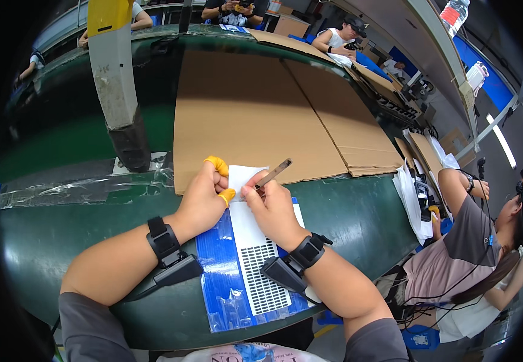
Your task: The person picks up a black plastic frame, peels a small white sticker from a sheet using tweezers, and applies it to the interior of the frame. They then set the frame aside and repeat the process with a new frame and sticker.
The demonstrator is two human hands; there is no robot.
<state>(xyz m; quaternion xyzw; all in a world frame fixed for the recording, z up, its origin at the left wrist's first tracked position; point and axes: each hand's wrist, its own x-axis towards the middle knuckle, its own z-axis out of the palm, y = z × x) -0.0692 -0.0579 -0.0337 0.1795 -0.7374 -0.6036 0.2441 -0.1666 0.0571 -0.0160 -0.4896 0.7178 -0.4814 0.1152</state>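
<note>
A long white sheet of small black labels [260, 265] lies on a blue board [218, 283] that has clear tape along its edges. Yellow finger covers sit on the thumb and a finger of my left hand [201, 194], which pinches the left edge of the sheet's blank upper part [241, 177]. My right hand [273, 208] is closed around a slim brown-grey tool [278, 171], its rear end pointing up and right. The tool's working tip is hidden by my fingers, so its exact kind does not show. Those fingertips are close over the sheet, near my left thumb.
Beyond my hands, large flat cardboard [243, 114] covers part of the green worktable [80, 235]. A grey post with a yellow top [113, 78] stands at the left. To the right, a co-worker [454, 241] sits near white bags [411, 205]; other people work across the table.
</note>
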